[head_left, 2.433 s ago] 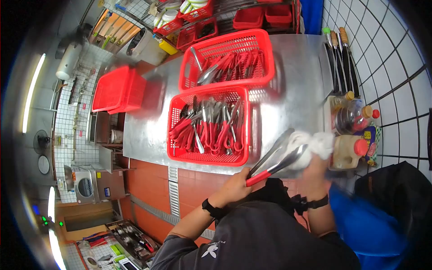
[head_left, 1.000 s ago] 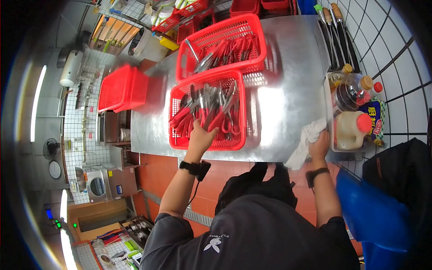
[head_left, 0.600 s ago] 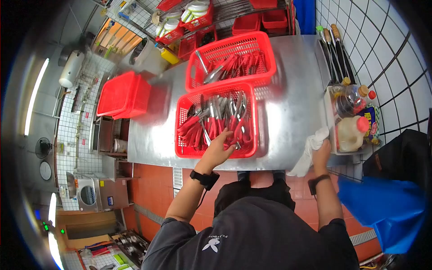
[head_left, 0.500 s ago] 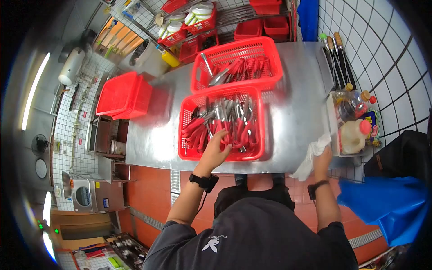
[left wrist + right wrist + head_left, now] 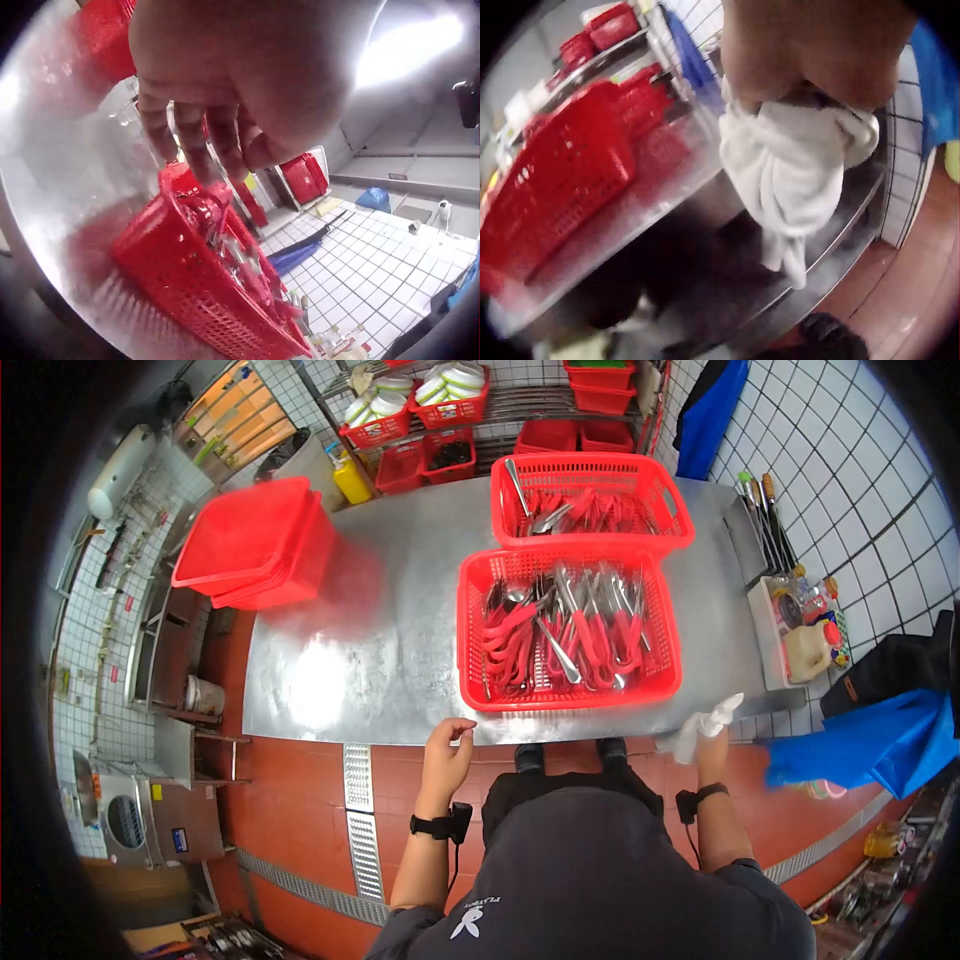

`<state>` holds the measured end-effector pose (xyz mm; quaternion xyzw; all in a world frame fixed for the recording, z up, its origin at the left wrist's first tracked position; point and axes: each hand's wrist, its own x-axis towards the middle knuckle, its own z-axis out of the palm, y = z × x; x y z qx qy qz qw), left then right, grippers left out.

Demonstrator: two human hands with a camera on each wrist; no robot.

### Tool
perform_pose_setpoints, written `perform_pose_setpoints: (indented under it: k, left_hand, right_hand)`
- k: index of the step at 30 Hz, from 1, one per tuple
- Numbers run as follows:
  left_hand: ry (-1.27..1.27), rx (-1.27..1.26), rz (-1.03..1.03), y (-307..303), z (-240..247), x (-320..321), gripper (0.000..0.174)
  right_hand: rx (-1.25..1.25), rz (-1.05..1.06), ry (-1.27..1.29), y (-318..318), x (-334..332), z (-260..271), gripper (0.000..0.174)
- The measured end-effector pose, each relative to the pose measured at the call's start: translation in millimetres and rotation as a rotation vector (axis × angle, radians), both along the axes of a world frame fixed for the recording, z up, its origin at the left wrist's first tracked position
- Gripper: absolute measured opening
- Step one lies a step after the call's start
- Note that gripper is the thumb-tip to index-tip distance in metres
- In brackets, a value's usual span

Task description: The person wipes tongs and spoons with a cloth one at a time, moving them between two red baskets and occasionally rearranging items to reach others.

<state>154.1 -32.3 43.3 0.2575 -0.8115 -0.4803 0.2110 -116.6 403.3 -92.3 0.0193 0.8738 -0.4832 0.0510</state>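
Note:
My left hand (image 5: 448, 752) hovers at the table's front edge, left of the near red basket (image 5: 470, 685), its fingers loosely bent around nothing. In the left wrist view the fingers (image 5: 196, 154) hang down beside that basket's corner. Red-handled tongs (image 5: 590, 640) fill the near basket, with a spoon (image 5: 517, 594) among them. A white cloth (image 5: 787, 169) is bunched in my right hand (image 5: 713, 752) at the right front corner of the table, its end hanging down. In the right wrist view the cloth hides most of the gripping fingers.
Behind stands a second red basket (image 5: 675, 510) of utensils. Stacked red bins (image 5: 255, 550) sit at the table's (image 5: 400, 620) left. A white caddy (image 5: 768, 640) with bottles and a jug (image 5: 808, 648) lines the right wall. A blue sheet (image 5: 870, 745) hangs at right.
The tongs first held in my left hand went into the near basket. That hand then let go and drew back left. My right hand stopped wiping and keeps the cloth. The view shifted.

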Motion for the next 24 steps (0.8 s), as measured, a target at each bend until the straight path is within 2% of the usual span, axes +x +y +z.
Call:
perform_pose_setpoints:
  k: [1, 3, 5, 7, 11, 14, 17, 22, 24]
  left_hand:
    - [0.017, 0.067, 0.029, -5, -5, 7, 0.012]
    - [0.017, 0.107, 0.005, -17, -12, 13, 0.011]
    - [0.016, 0.149, -0.003, -25, -18, 11, 0.010]
    - [0.030, 0.039, -0.075, -33, -15, 4, 0.010]
    - [0.075, 0.101, -0.129, -31, -8, -14, 0.009]
    - [0.052, 0.112, -0.162, -26, -7, -26, 0.009]
    - [0.032, 0.096, -0.163, -19, 3, -43, 0.008]
    - [-0.052, 0.057, -0.108, -1, 9, -74, 0.009]
    - [-0.087, 0.029, -0.086, 11, 19, -93, 0.009]
  right_hand:
    - [0.018, -0.017, 0.006, -2, 12, 2, 0.034]
    - [-0.180, -0.124, -0.088, -10, 32, 6, 0.039]
    - [-0.163, -0.114, -0.070, -16, 40, 34, 0.045]
    - [-0.050, -0.108, 0.023, -22, 42, 51, 0.045]
    - [-0.058, -0.117, -0.057, -4, 24, 46, 0.047]
    - [-0.223, -0.186, 0.045, -7, 14, 66, 0.046]
    - [-0.274, -0.206, 0.113, -2, -6, 77, 0.043]
    - [-0.261, -0.206, 0.165, 21, -62, 72, 0.041]
    - [-0.245, -0.214, 0.190, 32, -93, 54, 0.040]
